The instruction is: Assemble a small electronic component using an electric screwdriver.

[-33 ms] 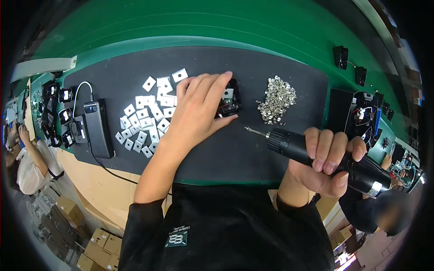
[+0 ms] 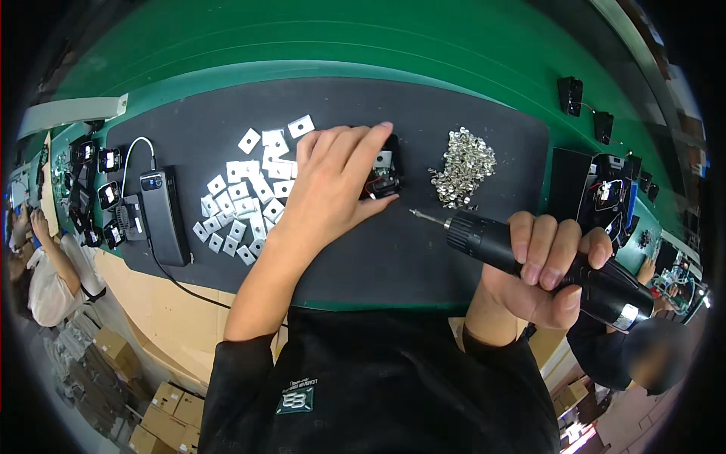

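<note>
My left hand is closed over a small black housing on the dark mat, gripping it by its sides. Inside the housing a bit of circuit board and a small metal plate show; the hand covers the rest. In my right hand is a black electric screwdriver, its bit pointing left toward the housing but apart from it. A heap of silvery screws lies beyond the screwdriver tip. Left of my left hand, many square metal plates with centre holes are scattered.
A black power bank with a white cable stands at the mat's left. Black housings are lined up farther left. More black parts and a blue tray are at the right. Co-workers sit on both sides.
Almost nothing differs. My left hand and the black housing have shifted very slightly; the screwdriver stays where it was.
</note>
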Tool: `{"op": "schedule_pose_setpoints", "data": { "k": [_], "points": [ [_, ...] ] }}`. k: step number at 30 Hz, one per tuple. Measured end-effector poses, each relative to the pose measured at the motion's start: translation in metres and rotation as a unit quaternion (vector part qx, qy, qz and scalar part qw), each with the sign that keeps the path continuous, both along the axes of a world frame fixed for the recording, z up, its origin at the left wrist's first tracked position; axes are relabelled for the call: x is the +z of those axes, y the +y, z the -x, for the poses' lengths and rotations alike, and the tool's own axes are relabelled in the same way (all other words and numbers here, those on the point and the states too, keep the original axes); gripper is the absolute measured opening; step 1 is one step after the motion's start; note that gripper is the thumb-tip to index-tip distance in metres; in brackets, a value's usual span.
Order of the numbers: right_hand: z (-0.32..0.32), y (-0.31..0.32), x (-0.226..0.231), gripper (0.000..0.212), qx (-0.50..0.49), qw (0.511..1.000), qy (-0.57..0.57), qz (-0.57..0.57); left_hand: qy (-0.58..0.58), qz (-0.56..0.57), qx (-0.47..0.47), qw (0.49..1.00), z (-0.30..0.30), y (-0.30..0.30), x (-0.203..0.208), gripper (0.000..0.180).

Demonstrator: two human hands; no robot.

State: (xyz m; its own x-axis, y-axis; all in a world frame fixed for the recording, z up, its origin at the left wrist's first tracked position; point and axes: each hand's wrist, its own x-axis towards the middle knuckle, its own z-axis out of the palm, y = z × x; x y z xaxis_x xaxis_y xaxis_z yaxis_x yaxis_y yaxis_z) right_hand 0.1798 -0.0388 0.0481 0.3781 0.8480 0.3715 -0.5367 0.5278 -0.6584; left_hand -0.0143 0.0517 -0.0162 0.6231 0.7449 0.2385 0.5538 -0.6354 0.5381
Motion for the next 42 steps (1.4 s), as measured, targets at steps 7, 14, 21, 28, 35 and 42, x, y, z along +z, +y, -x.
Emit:
{"op": "schedule_pose_setpoints", "data": {
  "k": [7, 14, 21, 28, 35, 42],
  "points": [
    [0.008, 0.012, -0.019, 0.035, -0.004, 0.998, -0.067, 0.006, -0.028, 0.056, -0.036, 0.997, 0.000, -0.004, 0.001, 0.076],
    [0.013, 0.022, -0.023, 0.040, -0.003, 0.998, -0.057, 0.032, -0.019, 0.063, -0.036, 0.997, -0.001, -0.001, 0.002, 0.077],
    [0.016, 0.029, -0.025, 0.040, 0.000, 0.998, -0.060, 0.038, -0.028, 0.075, -0.032, 0.996, 0.000, 0.001, 0.001, 0.074],
    [0.016, 0.032, -0.019, 0.034, 0.027, 0.993, -0.110, 0.034, -0.032, 0.069, -0.035, 0.997, 0.000, 0.003, -0.003, 0.071],
    [0.003, 0.043, -0.021, 0.032, 0.127, 0.980, -0.151, -0.033, -0.037, 0.086, -0.038, 0.995, 0.002, 0.005, -0.004, 0.071],
    [0.005, 0.045, -0.025, 0.037, 0.139, 0.975, -0.155, -0.075, -0.043, 0.076, -0.041, 0.995, 0.004, 0.007, -0.004, 0.069]
  ]
}}
